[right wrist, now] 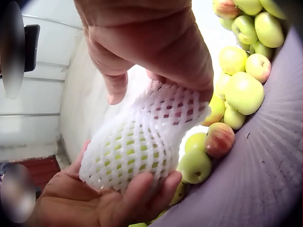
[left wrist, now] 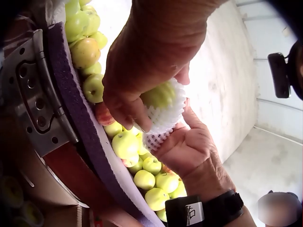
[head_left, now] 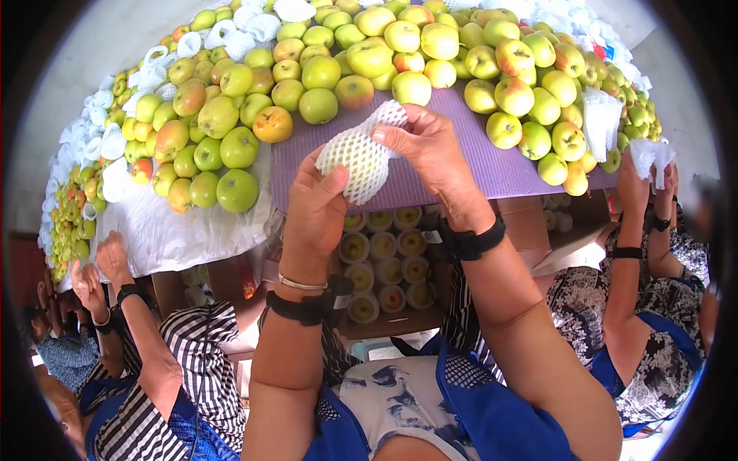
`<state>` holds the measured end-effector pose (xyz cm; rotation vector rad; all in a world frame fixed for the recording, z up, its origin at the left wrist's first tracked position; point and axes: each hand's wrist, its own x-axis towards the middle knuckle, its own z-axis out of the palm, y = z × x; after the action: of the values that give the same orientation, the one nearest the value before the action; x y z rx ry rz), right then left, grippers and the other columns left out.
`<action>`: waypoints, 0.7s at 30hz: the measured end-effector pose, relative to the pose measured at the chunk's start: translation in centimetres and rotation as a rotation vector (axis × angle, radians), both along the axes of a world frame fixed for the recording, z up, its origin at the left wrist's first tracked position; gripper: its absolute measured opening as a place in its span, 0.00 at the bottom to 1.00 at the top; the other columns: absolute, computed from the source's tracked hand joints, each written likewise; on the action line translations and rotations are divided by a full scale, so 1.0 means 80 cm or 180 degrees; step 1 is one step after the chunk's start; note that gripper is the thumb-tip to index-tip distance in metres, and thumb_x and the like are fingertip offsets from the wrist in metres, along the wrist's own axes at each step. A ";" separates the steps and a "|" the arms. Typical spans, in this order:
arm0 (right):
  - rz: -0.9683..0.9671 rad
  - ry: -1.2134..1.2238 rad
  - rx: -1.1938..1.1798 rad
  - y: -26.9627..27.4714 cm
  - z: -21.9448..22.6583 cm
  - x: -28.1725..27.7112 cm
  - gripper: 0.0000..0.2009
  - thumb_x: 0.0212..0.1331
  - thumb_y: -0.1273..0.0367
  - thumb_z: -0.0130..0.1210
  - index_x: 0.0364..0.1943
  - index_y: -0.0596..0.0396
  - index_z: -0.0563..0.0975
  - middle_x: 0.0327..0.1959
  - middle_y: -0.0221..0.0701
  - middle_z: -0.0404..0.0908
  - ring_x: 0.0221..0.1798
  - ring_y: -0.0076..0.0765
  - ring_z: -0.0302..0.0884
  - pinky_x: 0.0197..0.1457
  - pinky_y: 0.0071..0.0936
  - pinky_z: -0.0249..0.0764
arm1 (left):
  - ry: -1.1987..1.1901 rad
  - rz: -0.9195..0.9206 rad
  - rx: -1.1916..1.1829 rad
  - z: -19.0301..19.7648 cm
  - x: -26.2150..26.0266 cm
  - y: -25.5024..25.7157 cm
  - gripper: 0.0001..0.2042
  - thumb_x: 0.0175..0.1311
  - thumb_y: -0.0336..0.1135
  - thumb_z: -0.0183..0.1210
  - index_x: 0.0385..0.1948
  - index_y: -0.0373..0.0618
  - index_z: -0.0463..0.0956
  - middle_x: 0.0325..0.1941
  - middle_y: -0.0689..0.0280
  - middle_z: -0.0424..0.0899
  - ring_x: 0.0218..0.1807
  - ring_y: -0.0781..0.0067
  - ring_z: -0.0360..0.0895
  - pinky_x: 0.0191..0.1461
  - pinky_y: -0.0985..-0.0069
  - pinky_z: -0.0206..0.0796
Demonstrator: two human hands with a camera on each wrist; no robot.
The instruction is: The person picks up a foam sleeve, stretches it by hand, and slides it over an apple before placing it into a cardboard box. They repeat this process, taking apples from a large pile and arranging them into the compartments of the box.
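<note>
A green apple sleeved in white foam netting [head_left: 361, 157] is cupped from 7 o'clock by the left hand [head_left: 314, 215]; the netting's top is pinched from 2 o'clock by the right hand [head_left: 430, 150]. No writing is legible.

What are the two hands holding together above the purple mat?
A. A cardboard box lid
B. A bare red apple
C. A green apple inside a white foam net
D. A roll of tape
C: the left hand cups the white foam net from below while the right hand pinches its open end, and the right wrist view shows the green apple through the mesh.
</note>
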<state>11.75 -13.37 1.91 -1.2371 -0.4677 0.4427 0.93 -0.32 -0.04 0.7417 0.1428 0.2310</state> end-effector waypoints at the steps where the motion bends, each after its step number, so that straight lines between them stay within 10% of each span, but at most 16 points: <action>1: -0.0082 -0.0044 -0.0009 0.003 0.000 -0.002 0.07 0.50 0.74 0.61 0.34 0.61 0.78 0.30 0.27 0.80 0.32 0.18 0.73 0.37 0.18 0.71 | 0.0009 0.0040 0.0029 0.001 -0.001 -0.002 0.23 0.58 0.28 0.56 0.55 0.37 0.59 0.53 0.58 0.72 0.53 0.65 0.71 0.54 0.66 0.67; 8: -0.0507 -0.0334 -0.0152 0.011 0.001 -0.014 0.06 0.47 0.76 0.61 0.31 0.58 0.78 0.27 0.27 0.80 0.29 0.20 0.75 0.31 0.19 0.71 | 0.0058 0.0108 -0.0094 0.007 -0.001 -0.006 0.22 0.58 0.25 0.55 0.55 0.39 0.61 0.50 0.58 0.74 0.50 0.65 0.74 0.50 0.66 0.72; 11: -0.1234 -0.2655 -0.0729 0.012 -0.006 -0.012 0.10 0.46 0.80 0.57 0.35 0.57 0.79 0.28 0.31 0.80 0.29 0.27 0.76 0.33 0.22 0.73 | 0.0176 0.0154 -0.0046 0.010 -0.001 -0.012 0.21 0.58 0.24 0.54 0.55 0.40 0.62 0.48 0.58 0.75 0.48 0.67 0.75 0.49 0.69 0.73; 21: -0.1062 -0.3631 -0.0904 0.029 0.005 -0.042 0.09 0.42 0.73 0.58 0.32 0.53 0.78 0.25 0.33 0.73 0.28 0.42 0.73 0.29 0.34 0.69 | 0.0135 0.0715 0.0210 -0.009 0.002 -0.003 0.20 0.61 0.27 0.51 0.56 0.40 0.62 0.52 0.61 0.73 0.53 0.66 0.72 0.50 0.64 0.71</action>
<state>8.40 -11.02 2.29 -1.7451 -1.1536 -0.5628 1.06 -0.54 -0.76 0.7965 0.2603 0.4358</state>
